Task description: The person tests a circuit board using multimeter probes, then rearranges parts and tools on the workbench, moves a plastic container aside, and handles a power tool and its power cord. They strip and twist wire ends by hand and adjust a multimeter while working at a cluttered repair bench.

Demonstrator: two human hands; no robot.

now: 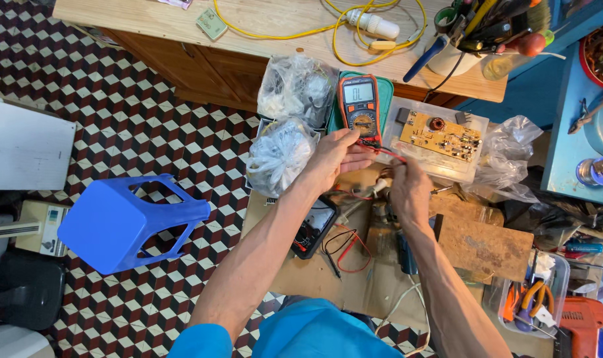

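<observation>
**Both hands pinched on thin wires beside the orange meter**

Here's the left hand (333,159), fingers closed in a pinch on a thin red wire (381,150) just below the meter (360,106), a chunky orange-and-black plastic block with a grey screen and a round dial. The meter lies on a green case (385,89), tilted up against the edge of the wooden worktop (281,40).

Over to the right hand (411,189), knuckles up, fingers curled shut around a small pale connector (380,187) on a wire end; how firmly it grips, I cannot tell. The two hands sit close together, nearly touching.

Just past the right hand lies a yellow circuit board (440,136), flat and studded with small parts, resting on a clear plastic box (440,169). Left of the meter, two crinkled clear bags (285,126) bulge with pale contents. Below the hands, red and black leads (351,248) loop loosely over brown cardboard (315,278), next to a rough brown wooden board (484,245).

It's crowded here: bags, box and boards hem the hands in on every side. Open room lies only to the left, over the chequered tile floor (129,119), where a smooth blue plastic stool (126,222) stands well apart.
</observation>
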